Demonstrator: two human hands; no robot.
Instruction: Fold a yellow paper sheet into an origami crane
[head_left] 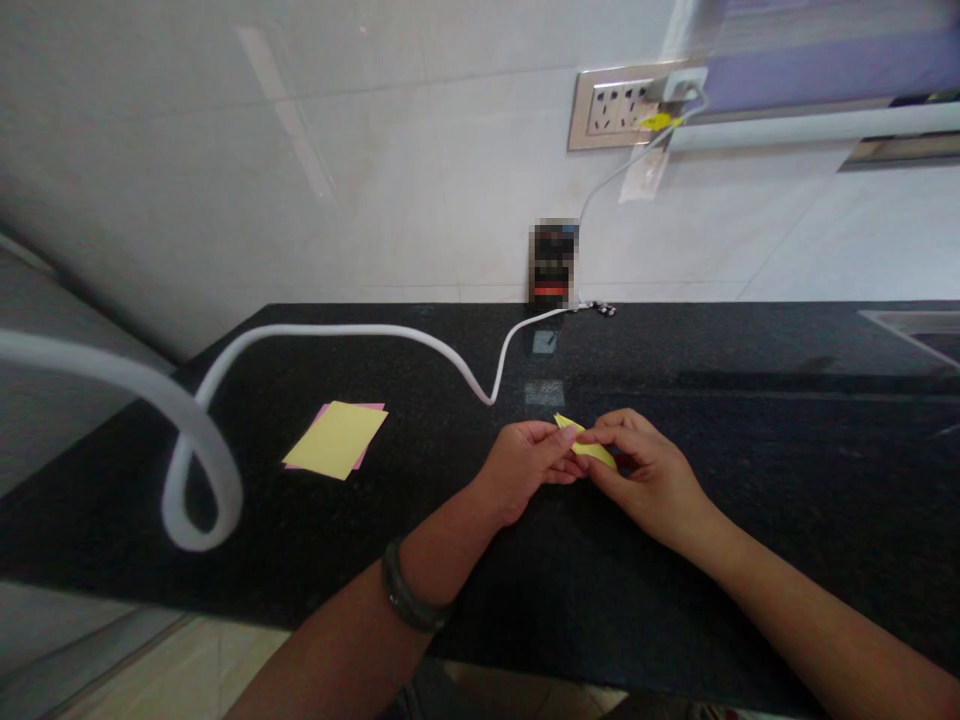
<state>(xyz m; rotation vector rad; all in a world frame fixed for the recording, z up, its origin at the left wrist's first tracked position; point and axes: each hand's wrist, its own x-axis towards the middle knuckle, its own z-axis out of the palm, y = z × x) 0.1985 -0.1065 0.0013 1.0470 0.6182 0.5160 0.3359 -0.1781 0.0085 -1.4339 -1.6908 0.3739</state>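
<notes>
Between my two hands is a small folded piece of yellow paper, held just above the dark countertop. My left hand pinches its left side, thumb on top and fingers beneath. On the other side, my right hand grips the paper's right part between thumb and fingertips. Fingers cover much of the paper, so its full folded shape is hidden. Off to the left lies a flat yellow sheet on top of a pink sheet, which shows only at its edges.
A thick white cable loops across the left of the black countertop and rises close to the camera. Against the tiled wall stands a phone-like device, its screen blurred. Above it is a wall socket with a plugged-in charger.
</notes>
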